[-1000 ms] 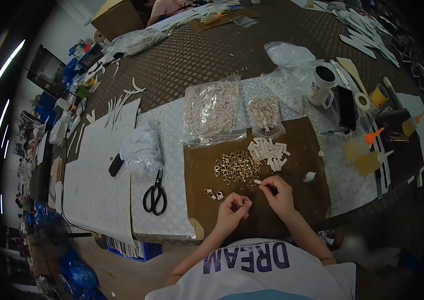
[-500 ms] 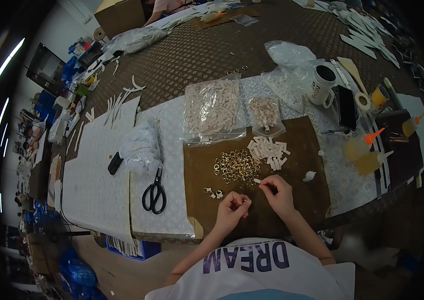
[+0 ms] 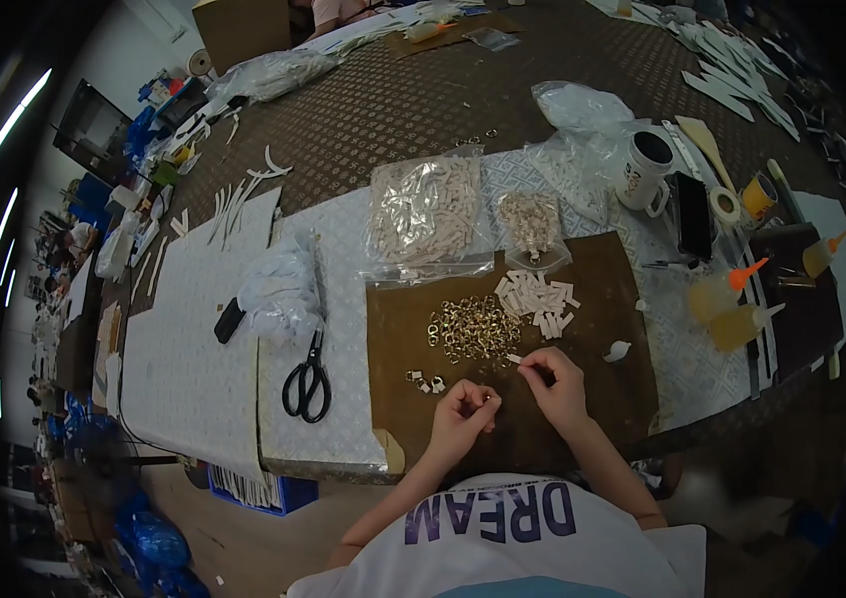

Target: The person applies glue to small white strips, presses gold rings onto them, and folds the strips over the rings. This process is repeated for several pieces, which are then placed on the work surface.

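Note:
In the head view my right hand (image 3: 558, 384) pinches a small pale strip (image 3: 514, 359) between thumb and fingertips, at the near edge of the gold ring pile. My left hand (image 3: 465, 417) is closed in a pinch just to the left; a tiny shiny bit shows at its fingertips, too small to name. A heap of gold-coloured metal rings (image 3: 473, 327) lies on the brown mat (image 3: 592, 274). Behind it on the right is a pile of short pale strips (image 3: 540, 297). Several rings with pale strips on them (image 3: 425, 382) sit left of my left hand.
Zip bags of pale pieces (image 3: 425, 209) and rings (image 3: 531, 224) lie behind the mat. Black scissors (image 3: 306, 389) rest at the left beside a plastic bag (image 3: 283, 289). A mug (image 3: 639, 171), phone (image 3: 691, 214) and glue bottles (image 3: 717, 292) stand at the right.
The whole view has shifted very slightly. Both hands keep nearly the same pose and place, and the pale strip stays in my right fingertips.

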### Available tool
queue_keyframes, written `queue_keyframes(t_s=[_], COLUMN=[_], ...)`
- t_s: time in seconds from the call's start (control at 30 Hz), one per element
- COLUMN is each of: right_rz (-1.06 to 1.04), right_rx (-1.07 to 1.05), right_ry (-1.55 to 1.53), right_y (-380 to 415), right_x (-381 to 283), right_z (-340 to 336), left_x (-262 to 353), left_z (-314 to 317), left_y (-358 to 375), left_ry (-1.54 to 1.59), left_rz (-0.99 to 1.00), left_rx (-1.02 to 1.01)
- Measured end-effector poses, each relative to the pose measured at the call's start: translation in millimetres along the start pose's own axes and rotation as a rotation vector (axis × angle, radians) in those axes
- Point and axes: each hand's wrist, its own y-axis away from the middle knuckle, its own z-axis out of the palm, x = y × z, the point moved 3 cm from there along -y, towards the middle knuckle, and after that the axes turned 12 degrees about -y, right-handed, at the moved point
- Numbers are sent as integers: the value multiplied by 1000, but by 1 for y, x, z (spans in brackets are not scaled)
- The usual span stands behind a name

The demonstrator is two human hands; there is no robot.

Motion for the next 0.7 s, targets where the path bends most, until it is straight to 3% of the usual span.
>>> queue_keyframes(t_s=[0.7], right_rz=[-3], right_rx=[-32], right_ry=[33], right_y=[-5], right_x=[0], right_z=[1], left_x=[0], left_z=[-1], left_y=[-6], left_ry=[2], left_rz=[-11], left_rx=[-47])
